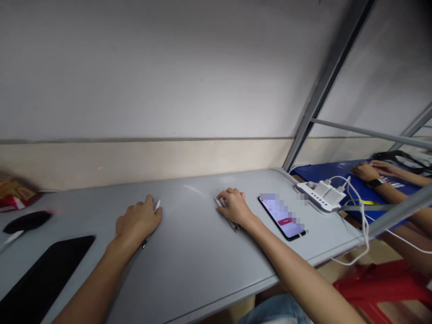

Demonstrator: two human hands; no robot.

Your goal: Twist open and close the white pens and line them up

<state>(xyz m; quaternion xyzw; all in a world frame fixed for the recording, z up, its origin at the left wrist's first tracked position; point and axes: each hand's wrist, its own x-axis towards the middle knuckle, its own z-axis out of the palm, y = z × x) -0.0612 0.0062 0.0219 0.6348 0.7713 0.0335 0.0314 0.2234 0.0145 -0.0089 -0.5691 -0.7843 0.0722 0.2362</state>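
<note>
My left hand [137, 220] rests palm down on the grey table [189, 261], fingers curled over a white pen [157, 206] whose tip sticks out past the thumb. My right hand [234, 205] also lies palm down, its fingers curled over a second pen [232, 223] that shows beneath the palm. A lit phone [282, 217] lies flat just right of my right hand.
A white power strip [320, 196] with chargers and cables sits at the table's right end. A black slab [43, 274] and a dark object [27, 220] lie at the left, near a red packet [13, 193]. Another person's hands [371, 171] rest on a blue table. A red stool [381, 283] stands below.
</note>
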